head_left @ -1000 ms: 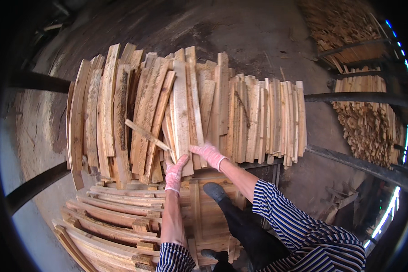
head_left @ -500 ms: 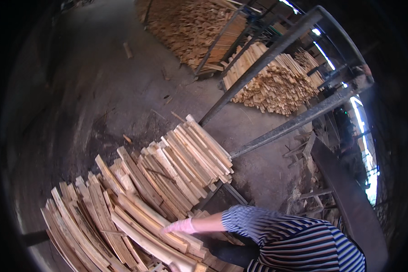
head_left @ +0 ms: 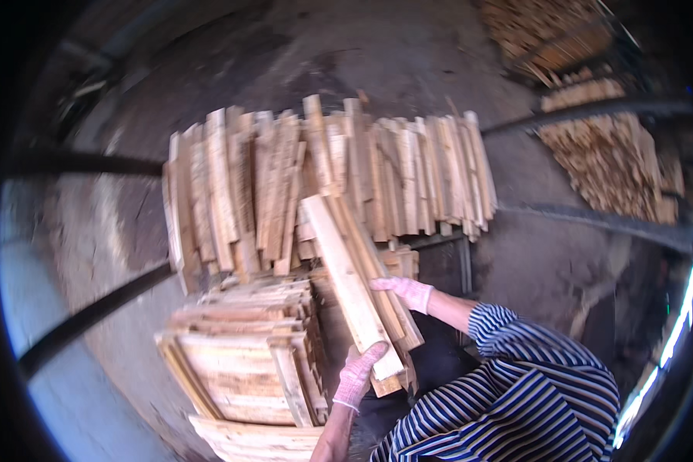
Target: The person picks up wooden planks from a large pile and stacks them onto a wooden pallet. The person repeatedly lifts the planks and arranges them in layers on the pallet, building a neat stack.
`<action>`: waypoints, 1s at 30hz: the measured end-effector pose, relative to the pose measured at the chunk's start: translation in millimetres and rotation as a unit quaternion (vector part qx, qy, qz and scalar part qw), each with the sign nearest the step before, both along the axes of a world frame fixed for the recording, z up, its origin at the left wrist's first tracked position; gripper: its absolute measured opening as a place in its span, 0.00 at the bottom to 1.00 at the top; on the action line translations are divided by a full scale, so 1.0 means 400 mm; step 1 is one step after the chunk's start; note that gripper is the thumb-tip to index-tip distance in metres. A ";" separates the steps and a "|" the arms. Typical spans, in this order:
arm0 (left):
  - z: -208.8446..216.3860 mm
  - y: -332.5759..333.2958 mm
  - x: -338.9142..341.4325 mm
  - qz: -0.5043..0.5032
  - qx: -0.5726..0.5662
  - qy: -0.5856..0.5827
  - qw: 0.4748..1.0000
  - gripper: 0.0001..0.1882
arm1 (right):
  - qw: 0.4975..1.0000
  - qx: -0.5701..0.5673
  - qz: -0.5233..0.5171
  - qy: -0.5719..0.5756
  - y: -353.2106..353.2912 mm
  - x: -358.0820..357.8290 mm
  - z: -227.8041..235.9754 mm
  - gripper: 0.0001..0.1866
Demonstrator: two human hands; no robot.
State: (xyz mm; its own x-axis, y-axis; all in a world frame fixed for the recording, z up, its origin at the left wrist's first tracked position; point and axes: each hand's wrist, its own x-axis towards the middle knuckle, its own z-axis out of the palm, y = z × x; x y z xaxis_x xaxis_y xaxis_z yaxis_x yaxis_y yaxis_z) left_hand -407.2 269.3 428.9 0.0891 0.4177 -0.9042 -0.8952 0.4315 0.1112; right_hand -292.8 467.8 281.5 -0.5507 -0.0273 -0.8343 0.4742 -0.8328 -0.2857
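Observation:
Several long, pale wooden boards (head_left: 348, 281) lie bundled together at a slant in front of me. My left hand (head_left: 360, 374), in a pink-white glove, is closed round their near end, thumb on the top board. Farther up, along the right edge of the bundle, my right hand (head_left: 405, 293) in a matching glove grips the side, its fingers partly hidden under the wood. The far end of the bundle reaches over the front of a wide row of rough wooden slats (head_left: 269, 185). To the left of my left hand stands a stack of flat wooden panels (head_left: 242, 377).
Dark metal bars run out at the left (head_left: 92, 319) and right (head_left: 593, 223) of the slat row. Larger wood piles (head_left: 604, 154) stand on the floor at the far right. A pale blue wall surface (head_left: 50, 316) is at the left.
The view has swung round, bringing the panel stack into sight. My right hand lay over the boards before; now both hands grip the bundle, which is drawn nearer to me.

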 end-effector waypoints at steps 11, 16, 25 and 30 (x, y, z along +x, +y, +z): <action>0.126 -0.224 -0.152 -0.029 0.023 0.412 0.910 0.71 | 0.945 0.190 0.203 0.171 -0.242 -0.090 0.401 0.35; 0.457 -0.375 -0.186 0.224 0.097 0.464 0.851 0.66 | 0.875 0.236 0.304 0.293 -0.365 -0.204 0.610 0.37; 0.646 -0.817 -0.269 0.114 0.099 0.684 0.714 0.52 | 0.740 0.248 0.330 0.532 -0.690 -0.578 0.894 0.32; 0.440 -0.989 -0.273 -0.032 0.146 0.664 0.733 0.33 | 0.659 0.266 0.474 0.519 -0.791 -0.661 0.886 0.34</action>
